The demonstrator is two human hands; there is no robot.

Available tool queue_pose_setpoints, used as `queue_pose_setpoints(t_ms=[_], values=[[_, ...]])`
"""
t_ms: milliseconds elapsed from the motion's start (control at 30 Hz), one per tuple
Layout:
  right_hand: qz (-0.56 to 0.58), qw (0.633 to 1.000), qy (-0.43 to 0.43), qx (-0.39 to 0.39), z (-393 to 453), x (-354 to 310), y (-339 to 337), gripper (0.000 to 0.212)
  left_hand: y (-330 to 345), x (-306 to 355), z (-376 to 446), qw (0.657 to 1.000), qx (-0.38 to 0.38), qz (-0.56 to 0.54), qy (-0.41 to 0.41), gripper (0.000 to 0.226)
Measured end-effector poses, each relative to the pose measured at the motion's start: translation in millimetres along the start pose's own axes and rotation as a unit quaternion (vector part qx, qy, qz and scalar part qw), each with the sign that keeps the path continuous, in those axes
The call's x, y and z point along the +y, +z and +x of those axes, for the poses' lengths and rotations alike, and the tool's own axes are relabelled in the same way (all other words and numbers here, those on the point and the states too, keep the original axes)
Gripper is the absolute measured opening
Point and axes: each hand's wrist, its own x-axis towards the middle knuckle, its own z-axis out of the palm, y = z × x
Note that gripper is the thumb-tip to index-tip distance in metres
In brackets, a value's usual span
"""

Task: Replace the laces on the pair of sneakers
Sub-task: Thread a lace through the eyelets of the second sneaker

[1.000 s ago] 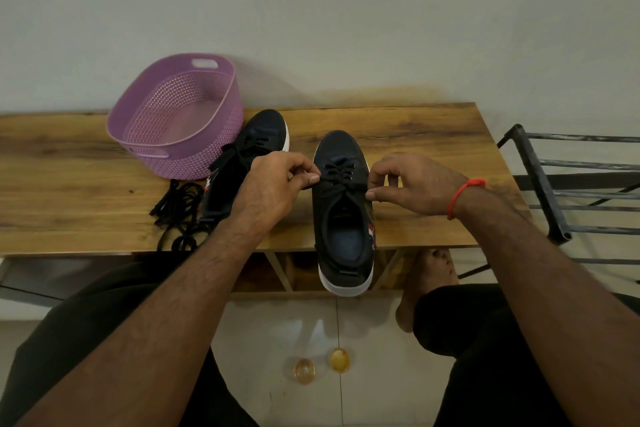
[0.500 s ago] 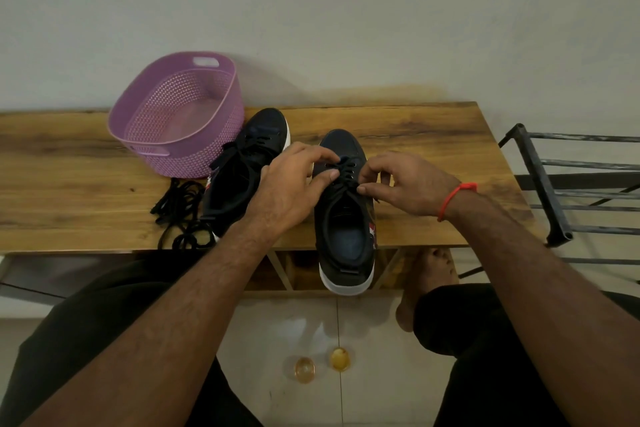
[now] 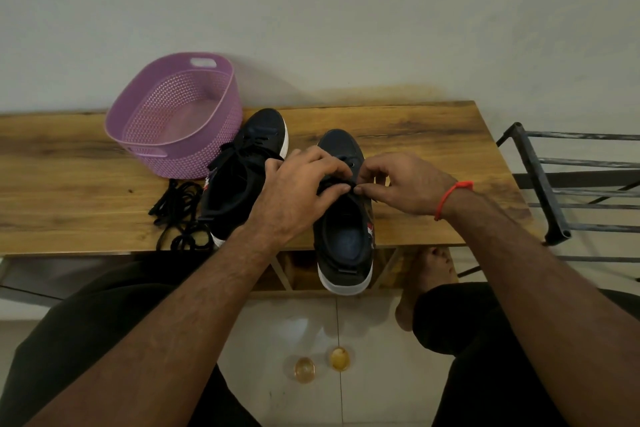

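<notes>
Both forearms reach forward over the near edge of the table [image 3: 415,135], and the hands meet above the lacing of the right sneaker [image 3: 341,218]. The left hand [image 3: 298,191] lies knuckles up with its fingers curled down onto the lace [image 3: 349,185], thumb and forefinger pinching it. The right hand [image 3: 405,184], with a red thread [image 3: 450,196] around its wrist, also pinches the lace between thumb and forefinger, its other fingers bent above. The fingertips of the two hands almost touch.

The left hand and wrist cover part of the gap between the two shoes and hide much of the right sneaker's lacing. The left sneaker [image 3: 242,180] stands just beside, its laces loose over the tongue. Touching its far side is a purple basket [image 3: 180,121], and a heap of loose black laces [image 3: 180,215] lies at the near edge beside its heel. A dark metal rack [image 3: 554,184] stands to the right of the table.

The right sneaker runs lengthwise away from the person, toe toward the wall and heel overhanging the near edge. The left sneaker points the same way, its toe angled slightly to the right.
</notes>
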Motion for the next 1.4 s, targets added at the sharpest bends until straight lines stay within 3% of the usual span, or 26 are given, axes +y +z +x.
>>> queue_pose_setpoints(t_ms=[267, 467, 733, 933, 1067, 1233, 1400], values=[[0.002, 1.000, 0.005, -0.002, 0, -1, 0, 0.007, 9, -2, 3, 1.000, -0.005, 0.021, -0.019, 0.031], [0.001, 1.000, 0.006, -0.004, 0, -1, 0, 0.007, 11, -9, 5, 0.993, -0.057, -0.035, -0.095, 0.021], [0.015, 1.000, 0.011, -0.010, 0, -1, 0, 0.007, -24, -5, -4, 0.972, -0.169, -0.129, -0.100, 0.012], [0.013, 1.000, 0.009, -0.011, 0, -2, 1, 0.007, -12, -6, -2, 0.975, -0.049, -0.162, -0.141, 0.020], [0.008, 1.000, -0.003, -0.006, 0, -1, 0, 0.005, 0, -1, 1, 0.989, -0.060, -0.093, -0.096, 0.031], [0.005, 1.000, -0.009, -0.006, -1, 1, -1, 0.001, 4, 2, 3, 0.996, 0.001, -0.022, -0.092, 0.017], [-0.007, 1.000, -0.012, 0.005, -3, 2, -3, 0.011, 5, -1, 0, 0.995, 0.017, -0.005, -0.100, 0.015]])
